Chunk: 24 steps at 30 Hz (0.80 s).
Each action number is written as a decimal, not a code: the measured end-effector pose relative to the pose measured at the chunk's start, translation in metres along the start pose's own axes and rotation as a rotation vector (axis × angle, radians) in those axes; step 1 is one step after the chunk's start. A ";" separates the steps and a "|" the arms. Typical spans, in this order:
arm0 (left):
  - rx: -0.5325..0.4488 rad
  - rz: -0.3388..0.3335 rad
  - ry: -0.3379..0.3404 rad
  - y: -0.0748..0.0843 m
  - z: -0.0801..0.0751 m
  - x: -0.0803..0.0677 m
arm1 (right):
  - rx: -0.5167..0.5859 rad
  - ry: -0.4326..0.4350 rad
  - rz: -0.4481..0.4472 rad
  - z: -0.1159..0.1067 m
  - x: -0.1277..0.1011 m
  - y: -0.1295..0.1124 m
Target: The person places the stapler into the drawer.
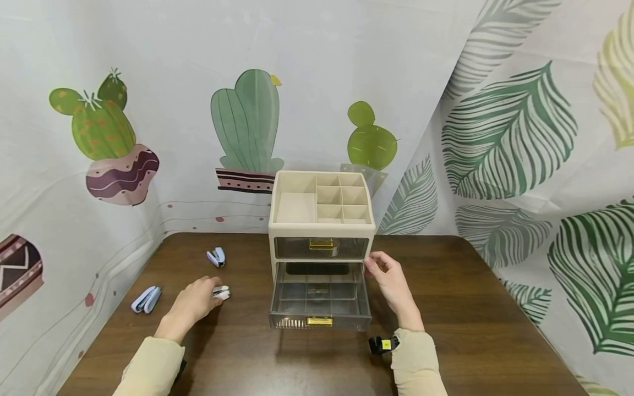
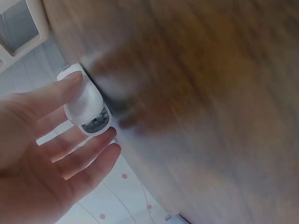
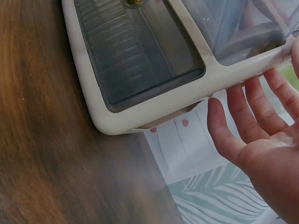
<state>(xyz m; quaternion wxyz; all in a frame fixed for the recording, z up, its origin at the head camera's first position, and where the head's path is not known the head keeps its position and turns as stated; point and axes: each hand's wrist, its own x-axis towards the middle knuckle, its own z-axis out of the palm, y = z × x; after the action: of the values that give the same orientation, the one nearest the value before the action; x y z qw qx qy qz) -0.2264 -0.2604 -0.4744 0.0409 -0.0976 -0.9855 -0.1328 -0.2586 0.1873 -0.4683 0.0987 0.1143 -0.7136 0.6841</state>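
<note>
My left hand (image 1: 194, 301) is over the left part of the table, holding a small white stapler (image 1: 222, 293). In the left wrist view, its thumb lies on top of the white stapler (image 2: 85, 100) and the fingers are on the far side. A cream desktop drawer organizer (image 1: 322, 226) stands at the table's centre back, its clear divided drawer (image 1: 320, 308) pulled out. My right hand (image 1: 393, 286) is at the organizer's right side. In the right wrist view, its extended fingertips (image 3: 216, 105) touch the organizer's side wall (image 3: 196, 91).
A pale lilac stapler (image 1: 216, 257) lies behind the left hand, and a larger light blue stapler (image 1: 146, 300) is near the table's left edge. The organizer's upper drawer (image 1: 292, 247) is closed. Compartments on top hold nothing. A printed curtain (image 1: 317, 49) hangs behind the wooden table (image 1: 460, 308).
</note>
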 end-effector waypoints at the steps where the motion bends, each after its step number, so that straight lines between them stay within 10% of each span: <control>1: 0.000 -0.002 0.004 0.000 0.000 0.000 | 0.000 -0.002 -0.002 0.000 0.000 0.000; 14: -0.031 -0.027 0.065 0.005 -0.003 -0.001 | 0.001 -0.009 0.039 -0.001 0.001 -0.003; 24: -0.050 0.056 0.219 0.050 -0.026 -0.006 | 0.009 -0.022 0.031 -0.001 -0.002 -0.010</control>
<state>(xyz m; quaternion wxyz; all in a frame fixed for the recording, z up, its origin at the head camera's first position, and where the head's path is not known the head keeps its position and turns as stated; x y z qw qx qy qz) -0.2094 -0.2208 -0.4374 0.1496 -0.1111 -0.9683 -0.1662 -0.2539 0.1878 -0.4590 0.0796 0.1111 -0.7133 0.6873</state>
